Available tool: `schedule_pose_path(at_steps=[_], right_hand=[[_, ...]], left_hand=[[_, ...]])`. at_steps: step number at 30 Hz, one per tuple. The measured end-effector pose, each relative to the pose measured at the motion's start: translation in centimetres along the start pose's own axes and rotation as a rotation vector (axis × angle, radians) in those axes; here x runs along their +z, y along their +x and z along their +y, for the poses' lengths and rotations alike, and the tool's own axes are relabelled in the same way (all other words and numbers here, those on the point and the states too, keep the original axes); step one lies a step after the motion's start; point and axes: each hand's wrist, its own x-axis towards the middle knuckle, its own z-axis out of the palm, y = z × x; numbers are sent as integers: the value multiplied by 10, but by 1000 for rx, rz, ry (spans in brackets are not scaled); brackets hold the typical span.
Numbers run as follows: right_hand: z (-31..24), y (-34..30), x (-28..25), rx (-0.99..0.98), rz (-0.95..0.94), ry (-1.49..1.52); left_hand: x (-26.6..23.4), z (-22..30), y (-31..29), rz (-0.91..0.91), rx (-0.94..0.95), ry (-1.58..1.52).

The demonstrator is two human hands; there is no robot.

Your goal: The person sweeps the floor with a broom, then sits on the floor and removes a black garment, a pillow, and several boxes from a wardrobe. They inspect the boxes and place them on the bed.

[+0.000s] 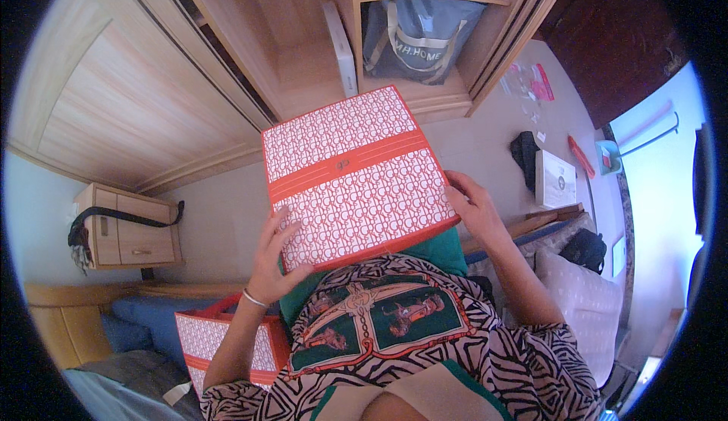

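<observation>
A large red and white patterned gift box [353, 209] with a red band across its top is held in front of my body. My left hand [274, 263] grips its near left corner, with the fingers along the side and lid edge. At the right edge, my right hand [475, 206] holds it with the thumb on top and the other fingers partly hidden. The lid is on, so the inside is hidden. Beside my left forearm stands a matching patterned bag or box [220, 338] with red edges.
Ahead is an open wooden wardrobe [303, 80] holding a grey tote bag [425, 38] and a flat white box [340, 50]. A wooden nightstand [136, 228] with a black strap is at left. On the floor at right lie a white box [556, 180] and a dark cloth [525, 159].
</observation>
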Motion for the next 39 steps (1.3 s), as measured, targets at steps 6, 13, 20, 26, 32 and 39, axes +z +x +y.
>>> schedule_pose_path(at_steps=[6, 13, 20, 26, 32, 39], right_hand=[[-18, -6, -6, 203, -47, 205], [-28, -1, -15, 487, -168, 442], [-18, -7, -19, 460, -250, 290], [7, -7, -12, 258, -252, 105], [-2, 16, -18, 97, -305, -57], [-56, 66, 12, -390, -88, -538]], left_hand=[[5, 11, 16, 110, -125, -36], [2, 21, 24, 64, -138, -27], [1, 23, 27, 74, -155, -21], [1, 26, 28, 54, -170, 29], [-7, 7, 47, 132, -211, 56], [7, -12, 93, 130, -175, 293]])
